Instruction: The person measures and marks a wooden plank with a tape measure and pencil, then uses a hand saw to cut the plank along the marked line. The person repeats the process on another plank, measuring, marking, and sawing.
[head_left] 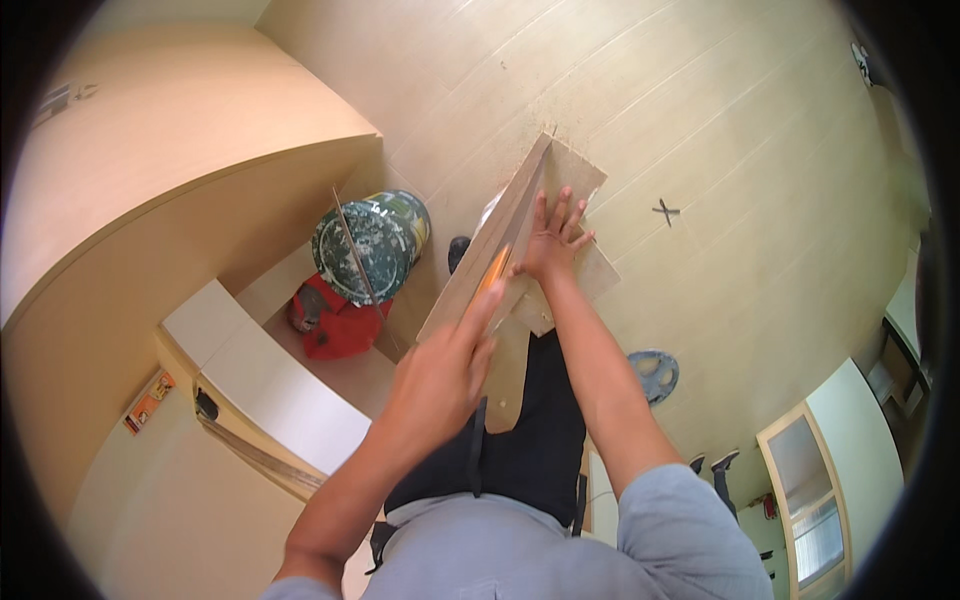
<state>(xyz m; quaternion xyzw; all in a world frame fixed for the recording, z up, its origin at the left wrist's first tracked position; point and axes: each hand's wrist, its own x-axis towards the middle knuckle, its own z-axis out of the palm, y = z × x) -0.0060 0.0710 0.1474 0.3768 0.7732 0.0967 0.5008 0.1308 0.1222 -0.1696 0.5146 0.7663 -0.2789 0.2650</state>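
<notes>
My left hand (440,375) is closed round the orange handle of a handsaw (521,215), its long grey blade lying along a board (583,170). The blade points away from me toward the board's far corner. Flat on the same board, to the right of the blade, rests my right hand (555,240), its fingers spread. The board is light brown and sits tilted in front of my legs; what supports it is mostly hidden. Fine dust is scattered on the floor by its far end.
To the left stands a paint-spattered green bucket (405,225) with a thin strip (357,250) lying across it, beside a red bag-like thing (345,330). Pale cabinet panels (265,350) stand nearer. A grey round disc (655,376) and a small dark cross-shaped piece (665,212) lie rightward.
</notes>
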